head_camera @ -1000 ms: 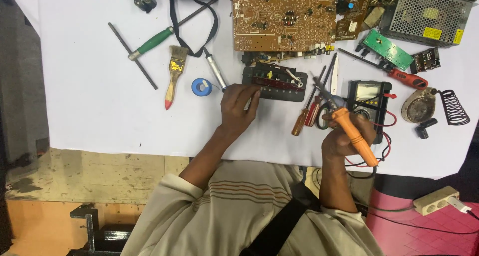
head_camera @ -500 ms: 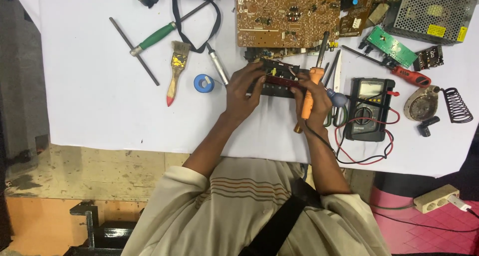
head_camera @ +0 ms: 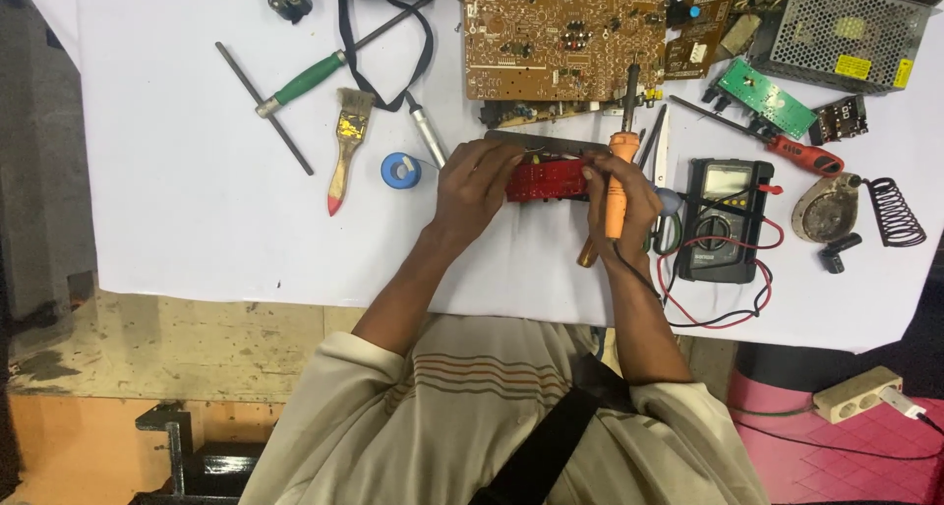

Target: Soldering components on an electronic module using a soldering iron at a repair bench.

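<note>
Fingers [head_camera: 600,176] of your right hand [head_camera: 619,205] were closed around the orange soldering iron [head_camera: 617,185].
Red circuit board [head_camera: 547,179] lay at nine o'clock, long axis crosswise, pinned under your left hand [head_camera: 474,185].

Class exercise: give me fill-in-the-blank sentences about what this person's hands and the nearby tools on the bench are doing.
1. The right hand grips a soldering iron with an ____ handle.
2. The left hand steadies a small ____ circuit board.
3. The digital multimeter lies to the ____ of the right hand.
4. The paintbrush lies beside a ____ roll of tape.

Missing words: orange; red; right; blue
</note>
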